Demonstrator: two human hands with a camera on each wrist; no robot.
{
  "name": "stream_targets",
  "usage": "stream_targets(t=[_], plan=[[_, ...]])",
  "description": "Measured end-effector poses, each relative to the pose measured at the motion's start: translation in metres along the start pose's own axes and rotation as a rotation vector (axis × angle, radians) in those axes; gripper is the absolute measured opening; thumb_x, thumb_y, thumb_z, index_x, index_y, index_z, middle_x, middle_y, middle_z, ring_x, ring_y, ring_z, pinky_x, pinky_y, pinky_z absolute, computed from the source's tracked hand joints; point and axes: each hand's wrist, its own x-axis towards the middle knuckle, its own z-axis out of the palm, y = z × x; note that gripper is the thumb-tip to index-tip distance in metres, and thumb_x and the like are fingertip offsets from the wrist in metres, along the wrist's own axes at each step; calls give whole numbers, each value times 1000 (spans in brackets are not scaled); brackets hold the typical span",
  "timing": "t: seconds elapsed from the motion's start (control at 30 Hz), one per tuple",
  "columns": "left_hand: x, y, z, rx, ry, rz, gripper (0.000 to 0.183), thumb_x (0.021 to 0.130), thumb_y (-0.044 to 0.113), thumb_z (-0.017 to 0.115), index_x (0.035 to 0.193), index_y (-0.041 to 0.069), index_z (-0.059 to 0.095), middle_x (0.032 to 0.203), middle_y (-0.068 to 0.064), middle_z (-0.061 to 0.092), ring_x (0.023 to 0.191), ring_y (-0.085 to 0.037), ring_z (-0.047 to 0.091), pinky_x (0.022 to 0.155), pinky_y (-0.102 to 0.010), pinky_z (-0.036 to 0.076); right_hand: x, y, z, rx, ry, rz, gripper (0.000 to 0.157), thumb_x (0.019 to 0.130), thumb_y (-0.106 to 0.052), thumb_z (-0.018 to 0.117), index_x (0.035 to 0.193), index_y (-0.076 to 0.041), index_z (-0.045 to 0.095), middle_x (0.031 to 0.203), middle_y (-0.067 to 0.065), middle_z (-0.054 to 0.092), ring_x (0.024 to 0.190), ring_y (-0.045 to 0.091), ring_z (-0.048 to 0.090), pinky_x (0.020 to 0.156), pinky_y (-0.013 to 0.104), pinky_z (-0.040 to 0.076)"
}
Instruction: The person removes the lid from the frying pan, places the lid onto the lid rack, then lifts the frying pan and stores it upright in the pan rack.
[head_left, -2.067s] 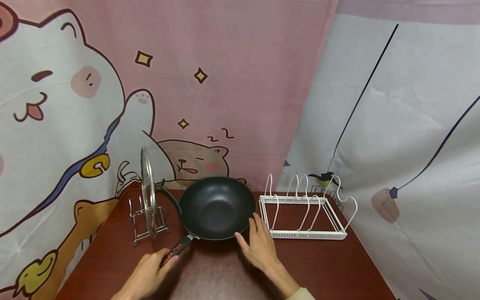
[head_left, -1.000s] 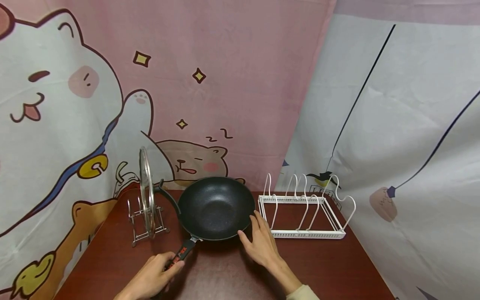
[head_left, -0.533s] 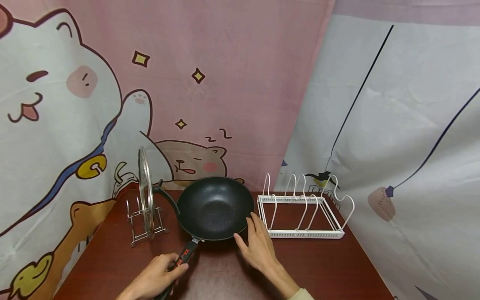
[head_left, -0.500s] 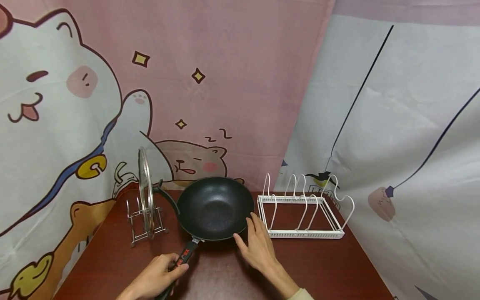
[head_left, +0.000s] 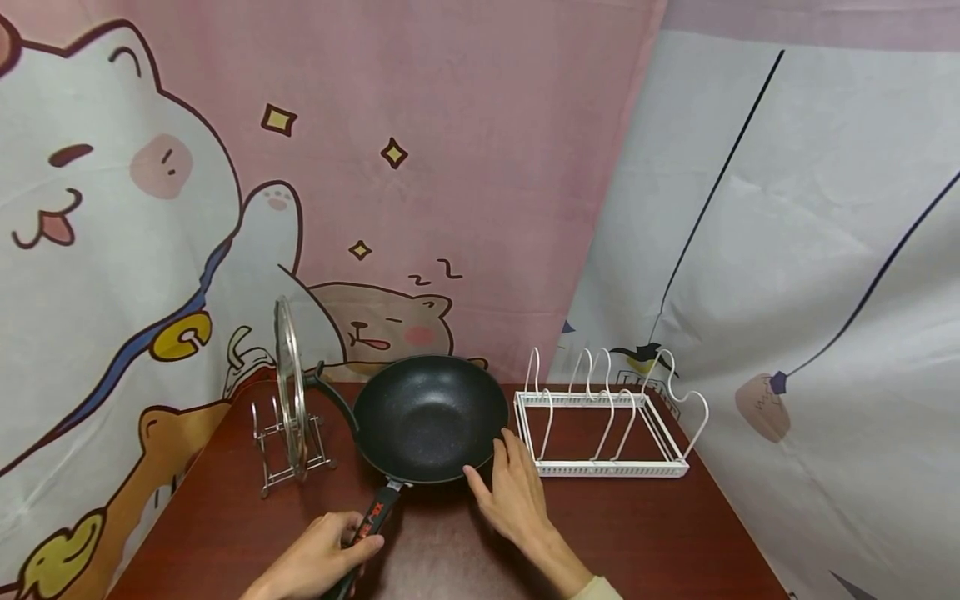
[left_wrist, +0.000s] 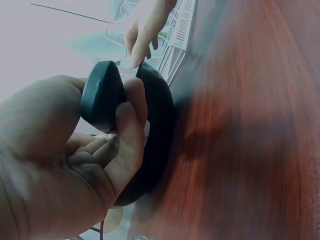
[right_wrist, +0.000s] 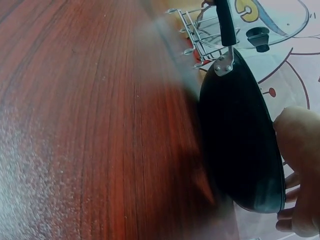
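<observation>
A black wok (head_left: 431,421) is at the middle of the wooden table, its inside facing me. My left hand (head_left: 318,552) grips the wok's black handle (head_left: 382,507), which has red lettering. In the left wrist view the handle's butt end (left_wrist: 103,95) sits between thumb and curled fingers. My right hand (head_left: 516,497) touches the wok's right rim, thumb at the near edge, fingers spread and fairly straight. Its fingertips are partly out of sight in the right wrist view, where the wok's dark outer side (right_wrist: 237,135) shows.
Left of the wok, a glass lid (head_left: 297,392) stands upright in a small metal wire rack (head_left: 279,477). A black curved piece (head_left: 339,398) projects from the lid toward the wok. At right stands a white rack (head_left: 611,469) with several hoops. A printed curtain (head_left: 480,167) hangs behind.
The wok's handle has swung a little to the right, toward me, and my left hand has moved with it. My right hand stays at the rim with a slight shift. The view turns slightly.
</observation>
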Motion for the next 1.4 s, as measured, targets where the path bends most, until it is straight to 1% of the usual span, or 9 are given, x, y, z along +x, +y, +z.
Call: stream_targets(t=[0.1,0.3,0.4,0.53,0.7,0.87,1.07,1.2,1.4], plan=[[0,-1,2,-12,-2,2,25,114,28,70,104,5,70,72,3,72,56,-9,68,56,-27,56,0,1,0,1,-7,2,70,102,-48,80,140,10,67,156,29,63,142,47,64,118,57,55],[2,1,8,-92,-28,-24,24,114,25,69,105,3,70,73,1,71,57,-12,69,57,-28,57,2,5,-1,22,-43,14,71,103,-48,79,143,10,66,160,29,61,142,44,65,114,57,58],[3,3,11,-94,-33,-26,24,113,25,70,102,4,70,71,3,71,59,-9,68,60,-25,56,3,7,-2,38,-55,11,70,104,-47,78,143,10,65,161,28,60,142,44,66,112,57,58],[5,4,15,-94,-35,-12,25,112,25,70,100,4,70,69,7,70,60,-6,67,61,-23,54,5,10,-3,48,-64,-2,70,104,-45,78,144,10,65,161,29,60,138,45,69,110,58,60],[6,2,21,-166,-39,-21,24,113,24,69,101,3,68,69,5,69,57,-8,68,57,-22,54,6,14,-3,53,-71,-8,69,104,-44,78,146,10,64,163,28,59,135,45,71,107,57,61],[8,2,28,-249,-41,-35,23,111,22,71,102,1,67,71,3,69,56,-8,70,55,-21,55,7,17,-2,65,-93,0,68,106,-43,76,148,10,64,165,27,57,138,44,69,109,56,60],[10,4,33,-240,-33,-24,24,111,23,71,101,1,67,71,5,69,57,-4,65,57,-19,53,11,19,-4,85,-125,-2,67,108,-41,74,149,9,62,166,29,56,143,46,67,116,57,57],[11,5,37,-256,-38,-15,25,111,24,71,102,2,66,72,5,70,58,-4,65,57,-19,54,13,21,-6,101,-127,2,66,108,-40,74,149,9,62,165,30,56,142,47,67,115,58,57],[14,7,46,-321,-45,-9,27,112,24,71,110,-2,64,76,3,71,59,-5,70,58,-20,56,13,19,-10,100,-108,-5,63,110,-39,72,151,7,62,164,29,57,139,47,69,111,58,59]])
